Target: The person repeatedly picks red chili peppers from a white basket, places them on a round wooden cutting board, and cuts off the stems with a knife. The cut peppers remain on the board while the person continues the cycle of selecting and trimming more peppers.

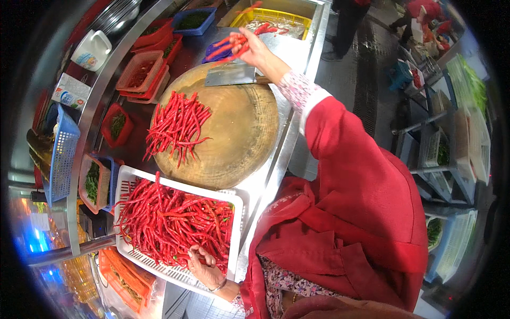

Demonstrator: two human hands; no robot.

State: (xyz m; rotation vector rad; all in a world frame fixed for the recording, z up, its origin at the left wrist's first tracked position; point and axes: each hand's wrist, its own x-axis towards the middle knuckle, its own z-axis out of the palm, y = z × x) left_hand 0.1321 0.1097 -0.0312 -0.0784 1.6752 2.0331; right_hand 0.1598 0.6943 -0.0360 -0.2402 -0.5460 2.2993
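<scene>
In my right hand (248, 48) is a small bunch of long red chillies (223, 50), held above the cleaver (230, 75). The cleaver lies flat near the edge of a round wooden chopping block (239, 127). A pile of red chillies (177, 123) covers one side of the block. Beside the block, a white plastic basket (179, 182) is filled with more red chillies (171, 219), some with green stems. My left hand (204, 265) is at the basket's near corner, fingers curled round a chilli. Beyond my right hand sits a yellow basket (275, 15) with whitish contents and some red chillies.
Red baskets (139, 75), a blue basket (194, 20) and a small red tray (116, 124) of greens line the counter's far side. A purple cloth-like item (218, 51) lies behind the block. An orange basket (126, 279) stands lower left. People and shelves (442, 159) are across the aisle.
</scene>
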